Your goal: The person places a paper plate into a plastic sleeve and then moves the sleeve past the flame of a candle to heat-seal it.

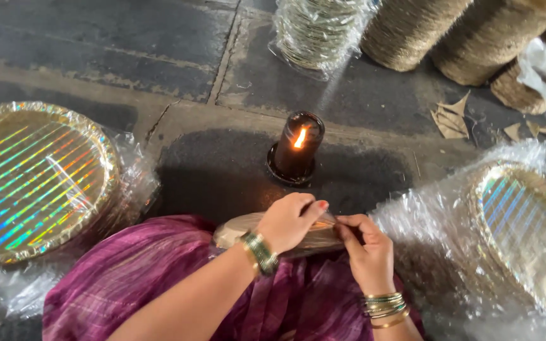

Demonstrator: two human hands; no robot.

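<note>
Left hand point(289, 221) curls over wrapped plate stack point(273, 237); right hand point(368, 249) fingers pinch its plastic wrap at 3 o'clock. Lit candle point(296, 148) at 12.

I saw a dark candle holder point(296, 151) with a lit flame standing on the cracked stone floor point(127, 44), and I placed the rest by it. Far to its left lay a stack of shiny rainbow-striped plates point(33, 180) on clear plastic. Well to its right sat another plate stack in crinkled plastic wrap point(526, 233). Behind it stood a wrapped plate stack point(317, 31) and, further right, tall bare plate stacks point(450, 28). Brown paper scraps point(453, 117) lay right of it, beyond.
</note>
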